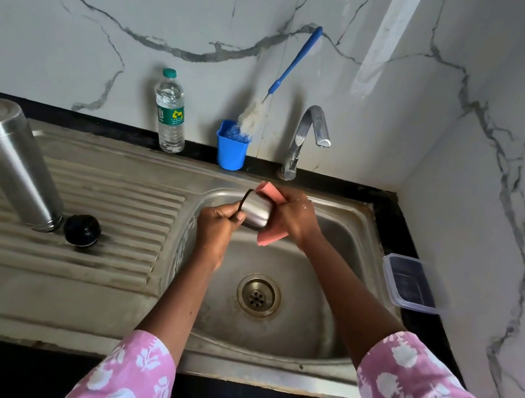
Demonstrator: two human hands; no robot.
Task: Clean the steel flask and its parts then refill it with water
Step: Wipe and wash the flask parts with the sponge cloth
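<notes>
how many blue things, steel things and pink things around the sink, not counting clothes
Blue: 2, the cup and the brush
Steel: 4, the flask, the cap held by the left hand, the tap and the sink
Pink: 1, the sponge in the right hand
Total: 7

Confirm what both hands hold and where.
Left hand grips the steel flask cup at its black-rimmed open end. Right hand presses a pink sponge around the cup's closed end.
</notes>
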